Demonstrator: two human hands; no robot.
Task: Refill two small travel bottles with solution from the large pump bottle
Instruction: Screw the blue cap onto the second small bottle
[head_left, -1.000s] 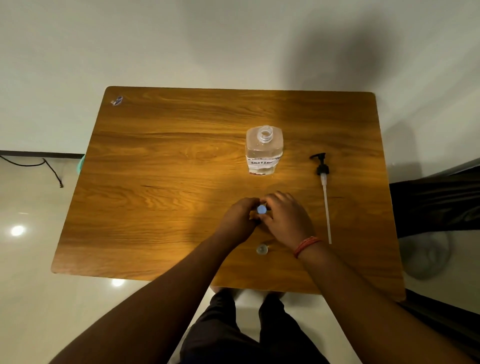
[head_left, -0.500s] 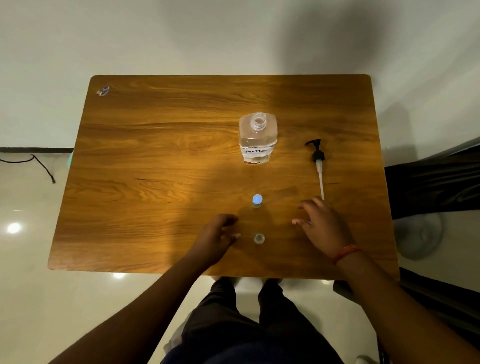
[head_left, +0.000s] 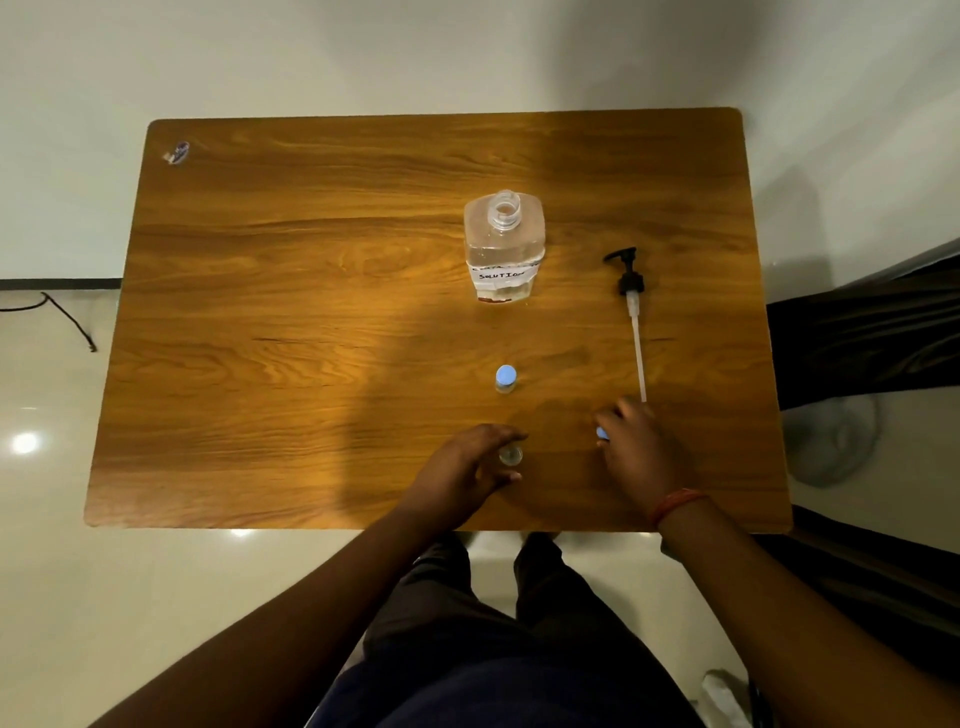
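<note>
The large clear bottle (head_left: 504, 249), labelled SOLUTION, stands open-necked at mid table. Its black pump head with a long tube (head_left: 631, 306) lies flat to its right. A small travel bottle with a blue cap (head_left: 505, 378) stands alone in front of the large bottle. Nearer me, a second small bottle (head_left: 510, 455) stands uncapped. My left hand (head_left: 467, 467) curls round it, forefinger and thumb on either side with a slight gap. My right hand (head_left: 631, 447) rests to the right, its fingertips pinching a blue cap (head_left: 602, 433).
The wooden table (head_left: 311, 312) carries a small sticker (head_left: 177, 152) at its far left corner. A wall runs behind the table, and a black cable (head_left: 67, 322) lies on the floor to the left. Dark fabric (head_left: 857, 338) sits beyond the right edge.
Both hands left the blue-capped bottle. My left hand drew back to the uncapped bottle. My right hand swung right and now holds a blue cap.
</note>
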